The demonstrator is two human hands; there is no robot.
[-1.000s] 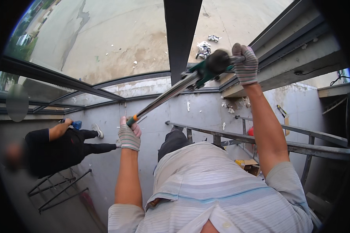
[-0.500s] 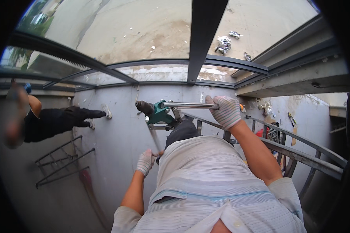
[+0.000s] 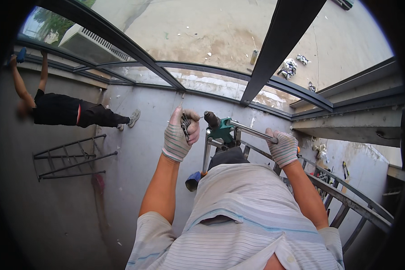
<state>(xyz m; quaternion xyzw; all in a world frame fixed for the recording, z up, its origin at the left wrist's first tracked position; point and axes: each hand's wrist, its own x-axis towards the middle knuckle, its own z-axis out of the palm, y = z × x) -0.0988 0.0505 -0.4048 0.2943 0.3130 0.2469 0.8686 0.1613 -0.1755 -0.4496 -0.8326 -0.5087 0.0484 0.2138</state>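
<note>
My right hand (image 3: 283, 147), in a striped knit glove, is wrapped round the metal handle of a green two-handled hand riveter (image 3: 221, 131). The riveter's dark nose points up and to the left, and its second handle hangs down beside my trousers. To the left of that nose, my left hand (image 3: 177, 138), gloved the same way, is raised and closed. Several small slim metal pieces (image 3: 185, 122) that look like rivets lie in its fingers. A thin pin rises from its thumb and fingertip.
A dark metal window frame (image 3: 281, 42) stands ahead. To the right is a metal ladder (image 3: 346, 202), with tools on the floor beyond. At the left another person (image 3: 54, 108) reaches up to the frame, above a metal stand (image 3: 72, 157). A blue pouch-like thing (image 3: 193, 181) hangs at my waist.
My left hand has come up from the riveter's lower handle and now holds the small metal pieces. My right hand keeps its grip. The view has shifted; the other person's arms now show raised.
</note>
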